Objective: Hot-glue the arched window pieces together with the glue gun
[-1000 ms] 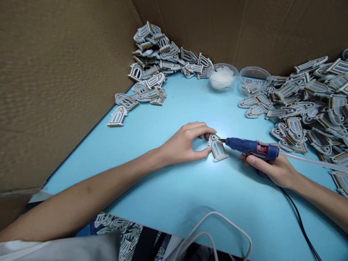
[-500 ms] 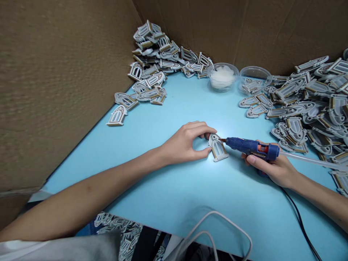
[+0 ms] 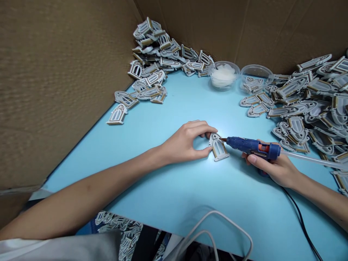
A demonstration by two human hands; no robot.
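My left hand (image 3: 185,143) pinches a small grey-and-gold arched window piece (image 3: 219,148) between thumb and fingers, holding it on edge against the light blue tabletop. In my right hand (image 3: 269,163) is a blue hot glue gun (image 3: 251,148), its metal nozzle almost touching the top of the arch. A long translucent glue stick (image 3: 310,159) runs out of the gun's back. Any glue at the nozzle is too small to tell.
Heaps of similar window pieces (image 3: 152,61) lie at the back left, and more (image 3: 307,105) at the right. Two transparent bowls (image 3: 223,75) stand at the back. Cardboard walls (image 3: 59,79) rise behind the light blue table (image 3: 174,188). A black cord (image 3: 301,224) trails off the front.
The whole view has shifted slightly. My hands, the glue gun and the window piece stay in nearly the same positions.
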